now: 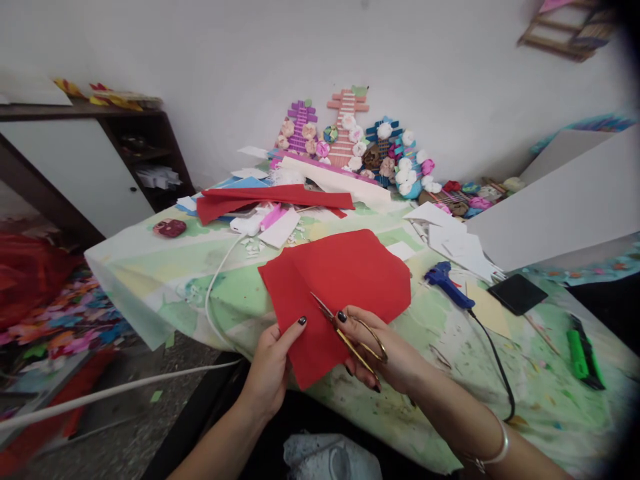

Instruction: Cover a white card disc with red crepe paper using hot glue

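1. Head view, left hand: your left hand (270, 363) grips the lower left edge of the red sheet (345, 277). The thumb lies on top and the other fingers are closed underneath.
2. Head view, right hand: your right hand (383, 353) holds the gold scissors (350, 337) with its fingers closed through the loops. The blades point up and to the left and lie against the lower part of the sheet.
3. Location of the sheet: the red sheet sits between both hands at the near edge of the table (540, 393). Its upper part lies over the green cover.
4. Right of the sheet: a blue glue gun (447, 283) lies just beside it, with a black square (517, 293) and a green knife (580, 353) farther right.
5. Behind the sheet: a long red strip (270, 199) lies well apart from it, and a white cable (214, 300) runs down its left side.
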### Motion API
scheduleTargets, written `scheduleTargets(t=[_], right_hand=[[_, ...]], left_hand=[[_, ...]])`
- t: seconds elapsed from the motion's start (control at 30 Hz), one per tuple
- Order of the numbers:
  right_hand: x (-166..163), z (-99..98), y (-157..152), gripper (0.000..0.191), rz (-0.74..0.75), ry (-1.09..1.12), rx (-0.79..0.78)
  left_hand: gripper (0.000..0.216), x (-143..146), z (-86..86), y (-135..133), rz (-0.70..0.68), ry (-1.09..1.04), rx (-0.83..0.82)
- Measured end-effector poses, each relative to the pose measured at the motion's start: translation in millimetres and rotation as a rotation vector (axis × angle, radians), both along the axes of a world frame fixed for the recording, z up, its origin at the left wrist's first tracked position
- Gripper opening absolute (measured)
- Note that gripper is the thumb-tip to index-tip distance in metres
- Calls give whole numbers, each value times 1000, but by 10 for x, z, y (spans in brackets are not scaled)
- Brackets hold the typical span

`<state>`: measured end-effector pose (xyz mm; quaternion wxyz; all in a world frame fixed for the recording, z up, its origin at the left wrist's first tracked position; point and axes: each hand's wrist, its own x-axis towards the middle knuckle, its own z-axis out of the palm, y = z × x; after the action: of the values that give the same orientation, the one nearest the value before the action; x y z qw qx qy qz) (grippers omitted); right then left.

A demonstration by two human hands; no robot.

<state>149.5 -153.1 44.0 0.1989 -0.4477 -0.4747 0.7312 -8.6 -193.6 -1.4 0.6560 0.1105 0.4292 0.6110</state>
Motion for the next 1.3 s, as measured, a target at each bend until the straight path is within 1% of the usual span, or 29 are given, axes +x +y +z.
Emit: scheduleTargets(t=[0.17,0.37,0.5,0.7,1.1,1.3], right_hand=[[-79,-47,40,49,-19,9,42],[-91,-61,42,44,16,22,122],[-98,-106,36,42,27,44,128],[-141,-147,50,41,2,93,106],[-250,-105,119,44,6,72,128],[-289,-114,144,45,38,84,161]], left_hand=[[43,25,19,12,13,-15,-3],[45,34,29,17,38,-24,-4],[44,31,28,-3,36,-33,2],[45,32,35,-3,39,-31,-13],[46,24,63,-16,31,-34,-16],[47,27,78,-22,38,-41,-10]])
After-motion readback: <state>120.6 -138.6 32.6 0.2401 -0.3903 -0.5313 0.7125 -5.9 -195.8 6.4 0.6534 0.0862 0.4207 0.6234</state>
